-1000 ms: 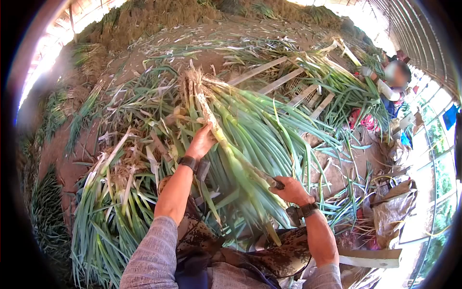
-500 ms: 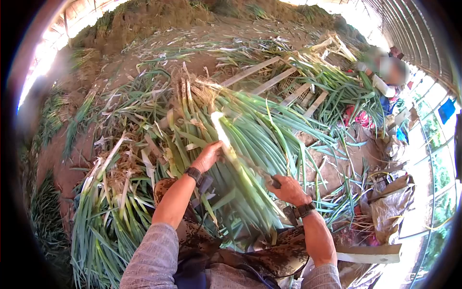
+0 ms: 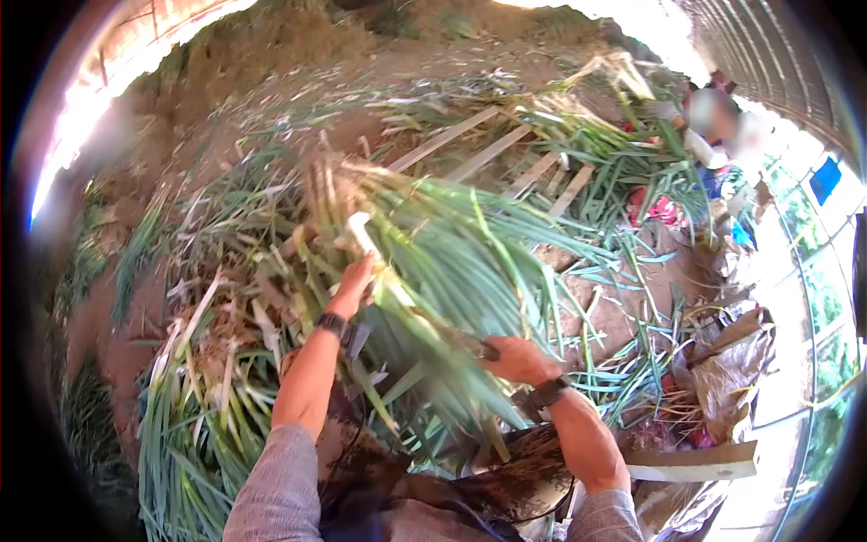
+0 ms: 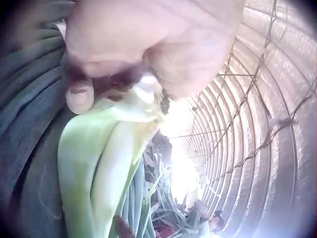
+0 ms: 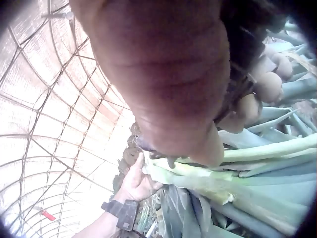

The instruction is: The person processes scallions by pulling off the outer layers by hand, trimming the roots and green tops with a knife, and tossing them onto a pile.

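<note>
My left hand (image 3: pixel 350 287) grips a green onion (image 3: pixel 362 233) below its bare white end, and its long leaves slant down toward my lap. Close up in the left wrist view, curled fingers and thumb hold the pale green stalk (image 4: pixel 111 163). Lower right along the same stalk, my right hand (image 3: pixel 522 359) holds a dark-handled knife (image 3: pixel 489 351); its narrow blade is blurred against the leaves. Under both hands spreads a heap of green onions (image 3: pixel 470 226), rooty ends toward the far left. The right wrist view shows the right fingers (image 5: pixel 267 87) curled, partly in shadow.
Another bunch of green onions (image 3: pixel 194 397) lies at my left. Beyond the heap are wooden slats (image 3: pixel 488 152) and more onions. Another person (image 3: pixel 709 154) sits at the far right. A pale board (image 3: pixel 695 461) and crumpled sacks (image 3: pixel 727 379) lie to my right.
The held onion's brown, rooty outer part has gone from view, leaving a clean white end. Left hand has moved lower and slightly left; right hand has shifted slightly left, still holding the knife.
</note>
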`<state>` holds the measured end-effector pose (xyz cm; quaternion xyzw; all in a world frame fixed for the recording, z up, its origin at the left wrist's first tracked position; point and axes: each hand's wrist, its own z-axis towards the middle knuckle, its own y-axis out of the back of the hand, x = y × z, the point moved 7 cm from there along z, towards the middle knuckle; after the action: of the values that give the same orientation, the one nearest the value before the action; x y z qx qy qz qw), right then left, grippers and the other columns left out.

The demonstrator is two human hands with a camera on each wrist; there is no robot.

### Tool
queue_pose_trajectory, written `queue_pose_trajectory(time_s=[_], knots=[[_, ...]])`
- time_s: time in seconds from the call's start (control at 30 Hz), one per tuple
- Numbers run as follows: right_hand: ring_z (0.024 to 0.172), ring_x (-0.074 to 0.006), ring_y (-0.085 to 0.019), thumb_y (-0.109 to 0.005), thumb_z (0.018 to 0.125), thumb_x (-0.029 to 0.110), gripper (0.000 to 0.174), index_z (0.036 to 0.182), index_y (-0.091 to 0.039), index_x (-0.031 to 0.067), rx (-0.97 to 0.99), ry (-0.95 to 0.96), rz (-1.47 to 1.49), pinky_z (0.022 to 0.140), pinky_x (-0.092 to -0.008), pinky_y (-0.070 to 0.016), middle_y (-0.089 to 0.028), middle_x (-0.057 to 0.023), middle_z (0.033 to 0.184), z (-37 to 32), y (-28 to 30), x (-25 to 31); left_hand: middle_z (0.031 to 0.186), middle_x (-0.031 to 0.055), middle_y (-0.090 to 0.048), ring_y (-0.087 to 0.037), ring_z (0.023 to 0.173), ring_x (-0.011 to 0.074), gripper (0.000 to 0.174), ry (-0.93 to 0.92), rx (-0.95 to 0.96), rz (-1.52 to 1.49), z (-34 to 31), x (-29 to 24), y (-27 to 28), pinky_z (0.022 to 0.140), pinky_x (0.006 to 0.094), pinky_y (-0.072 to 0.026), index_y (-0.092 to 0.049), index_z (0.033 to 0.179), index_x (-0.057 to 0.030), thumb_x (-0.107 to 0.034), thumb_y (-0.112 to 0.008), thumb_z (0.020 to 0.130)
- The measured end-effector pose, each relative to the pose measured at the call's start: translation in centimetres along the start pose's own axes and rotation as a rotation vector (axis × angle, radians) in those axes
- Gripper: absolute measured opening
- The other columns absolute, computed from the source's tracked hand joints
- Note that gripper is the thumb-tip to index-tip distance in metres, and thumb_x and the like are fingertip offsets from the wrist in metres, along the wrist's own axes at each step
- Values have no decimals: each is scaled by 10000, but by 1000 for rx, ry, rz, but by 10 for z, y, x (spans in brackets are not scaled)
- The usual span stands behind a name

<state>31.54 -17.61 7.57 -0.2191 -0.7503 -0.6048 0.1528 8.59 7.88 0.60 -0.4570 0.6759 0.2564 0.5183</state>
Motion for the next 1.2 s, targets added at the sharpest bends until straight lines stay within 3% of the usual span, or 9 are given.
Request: queue_pose_trajectory(time_s=[0.1, 0.17, 0.23, 0.5, 0.63, 0.67, 0.9, 1.03, 1.2], knots=[[862, -394, -667, -635, 850, 451, 388, 1004, -664, 95, -37, -46, -16, 763, -495, -523, -703, -175, 901, 6, -4, -9, 681, 4, -589, -526, 540, 135, 473, -75, -156, 416, -14, -16, -15, 466, 320, -414, -630, 803, -66, -526, -655, 907], [892, -399, -666, -633, 850, 471, 406, 1013, -661, 100, -51, -42, -20, 778, -505, -525, -704, -178, 920, 13, -7, -16, 853, 47, -659, -587, 771, 172, 513, -412, -13, 418, 16, 9, 0, 703, 364, -492, -617, 1195, -36, -417, -739, 872], [903, -399, -665, -632, 853, 473, 409, 1026, -661, 103, -51, -55, -8, 783, -508, -526, -704, -177, 928, 17, -12, -22, 942, 88, -628, -569, 784, 166, 798, 2, 12, 501, 13, 4, 15, 649, 393, -487, -356, 1492, -12, -381, -717, 883], [929, -404, -660, -621, 865, 476, 425, 1020, -663, 83, 25, -4, -24, 803, -511, -527, -698, -183, 981, 25, -30, -30, 1081, 227, -671, -654, 1026, 322, 538, -221, 190, 1628, 55, -59, 37, 902, 480, -499, -601, 1224, 64, -309, -701, 850], [885, -410, -665, -636, 858, 457, 397, 1008, -664, 91, -76, 1, 9, 785, -519, -529, -701, -185, 914, 26, -19, -26, 1038, 287, -673, -660, 991, 400, 415, -280, 343, 1145, 13, -95, 13, 878, 461, -510, -652, 1107, 64, -280, -657, 875], [871, -410, -668, -638, 859, 452, 385, 1016, -663, 102, -101, -12, 28, 778, -523, -530, -702, -188, 907, 26, -15, -21, 1026, 301, -664, -656, 967, 410, 408, -496, 234, 1159, 12, -88, 15, 854, 470, -503, -651, 1097, 60, -283, -663, 877], [810, -409, -644, -619, 875, 448, 403, 988, -641, 62, -55, 67, 14, 735, -486, -501, -679, -202, 880, 40, -37, -10, 1019, 258, -680, -641, 979, 433, 456, -279, 46, 1084, 25, -41, 34, 835, 497, -495, -634, 1166, 29, -322, -676, 877], [827, -412, -639, -624, 873, 444, 407, 998, -633, 56, -60, 49, 74, 743, -494, -495, -675, -205, 885, 48, -43, -14, 1062, 229, -681, -647, 959, 416, 378, -464, -106, 1184, 11, -71, 42, 821, 535, -504, -665, 1170, -10, -301, -645, 929], [830, -399, -646, -626, 876, 435, 399, 1002, -634, 57, -253, 12, 166, 738, -484, -499, -683, -196, 899, 63, -38, -12, 1103, 231, -682, -650, 963, 419, 393, -652, 95, 1179, -5, -77, 12, 827, 519, -517, -657, 1240, -35, -290, -621, 944]])
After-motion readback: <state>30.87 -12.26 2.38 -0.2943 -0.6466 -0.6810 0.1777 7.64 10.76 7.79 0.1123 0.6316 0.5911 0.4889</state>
